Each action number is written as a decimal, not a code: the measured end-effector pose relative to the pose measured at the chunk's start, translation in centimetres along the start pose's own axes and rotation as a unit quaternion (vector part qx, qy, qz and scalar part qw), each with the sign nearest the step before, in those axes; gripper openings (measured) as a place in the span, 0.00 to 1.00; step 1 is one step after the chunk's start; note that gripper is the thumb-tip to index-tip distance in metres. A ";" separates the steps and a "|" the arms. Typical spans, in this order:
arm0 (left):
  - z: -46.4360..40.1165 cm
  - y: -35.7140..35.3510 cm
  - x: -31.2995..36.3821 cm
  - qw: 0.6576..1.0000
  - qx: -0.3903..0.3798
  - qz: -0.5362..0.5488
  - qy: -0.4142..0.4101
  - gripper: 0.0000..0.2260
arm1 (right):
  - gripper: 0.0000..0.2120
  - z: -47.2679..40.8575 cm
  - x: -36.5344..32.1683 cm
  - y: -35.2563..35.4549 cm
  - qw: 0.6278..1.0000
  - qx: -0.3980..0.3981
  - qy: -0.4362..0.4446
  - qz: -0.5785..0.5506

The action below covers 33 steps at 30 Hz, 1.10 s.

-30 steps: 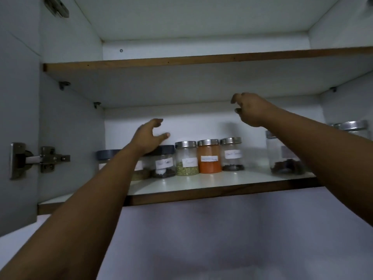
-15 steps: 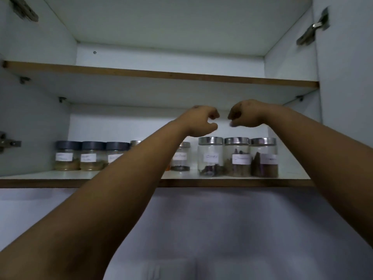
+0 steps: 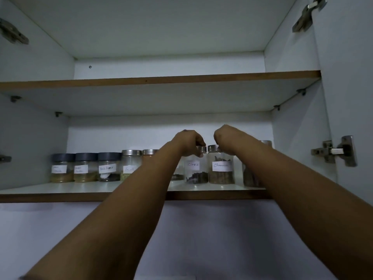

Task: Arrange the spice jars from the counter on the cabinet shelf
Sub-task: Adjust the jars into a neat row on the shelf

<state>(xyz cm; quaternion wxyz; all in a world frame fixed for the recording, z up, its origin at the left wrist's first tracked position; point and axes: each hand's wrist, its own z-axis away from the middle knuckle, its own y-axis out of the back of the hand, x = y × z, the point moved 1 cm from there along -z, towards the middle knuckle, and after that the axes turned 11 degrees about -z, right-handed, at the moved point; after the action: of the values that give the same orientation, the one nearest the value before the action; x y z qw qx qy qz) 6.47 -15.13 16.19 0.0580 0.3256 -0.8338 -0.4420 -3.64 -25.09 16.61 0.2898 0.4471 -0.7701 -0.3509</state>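
A row of labelled spice jars stands on the lower cabinet shelf [image 3: 60, 188]. My left hand [image 3: 188, 142] grips the steel lid of the jar labelled Cloves [image 3: 196, 168]. Beside it, my right hand [image 3: 227, 138] is closed on the lid of the jar labelled Cinnamon [image 3: 221, 170]. Both jars rest upright on the shelf, touching side by side. To the left stand three dark-lidded jars [image 3: 84, 167] and a steel-lidded fennel jar [image 3: 130, 164]. My left forearm hides the jars in the middle of the row.
Another steel-lidded jar [image 3: 249, 174] stands at the right end, partly behind my right forearm. The upper shelf [image 3: 161, 79] is bare. Door hinges [image 3: 335, 151] stick out on the right side, and both doors are open.
Both hands came down from above the jars onto the lids of the Cloves and Cinnamon jars. The view shifted slightly left and closer.
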 end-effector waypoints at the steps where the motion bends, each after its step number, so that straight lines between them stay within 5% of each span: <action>1: -0.6 -0.7 -0.2 1.000 -0.002 0.001 0.005 0.18 | 0.12 -0.8 0.0 -0.8 1.000 -0.003 -0.011 -0.008; 5: -3.4 -2.6 -0.8 1.000 -0.016 -0.007 0.019 0.19 | 0.12 -4.4 0.1 -3.5 0.997 -0.037 -0.051 -0.042; 8: -5.0 -4.6 -1.4 1.000 -0.001 -0.022 0.021 0.19 | 0.02 -6.9 0.5 -4.8 0.996 -0.048 -0.069 -0.041; 19: -7.0 -7.9 -3.1 0.998 0.057 -0.014 -0.001 0.18 | 0.14 -11.0 0.1 -6.5 0.991 -0.058 -0.105 -0.059; 23: -6.8 -8.6 -3.2 0.997 0.072 0.018 0.002 0.18 | 0.02 -9.9 -0.1 -6.8 0.990 -0.060 -0.112 -0.062; 25: -6.7 -8.8 -3.2 0.997 0.065 0.047 0.004 0.22 | 0.13 -9.4 -0.4 -6.9 0.987 -0.065 -0.122 -0.084; 29: -5.9 -8.4 -3.5 0.992 0.098 0.080 0.024 0.30 | 0.38 -7.7 -0.2 -5.1 0.975 0.049 -0.091 -0.196; 33: -3.9 -5.5 -1.4 0.979 0.196 0.010 0.049 0.28 | 0.24 -4.4 1.3 0.7 0.958 0.148 -0.057 -0.238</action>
<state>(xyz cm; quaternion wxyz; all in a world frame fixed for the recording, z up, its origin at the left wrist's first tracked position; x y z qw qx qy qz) 11.76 -19.25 14.58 0.0378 0.3438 -0.9036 -0.2527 -1.21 -27.19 19.90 0.0842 0.6348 -0.6998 -0.3166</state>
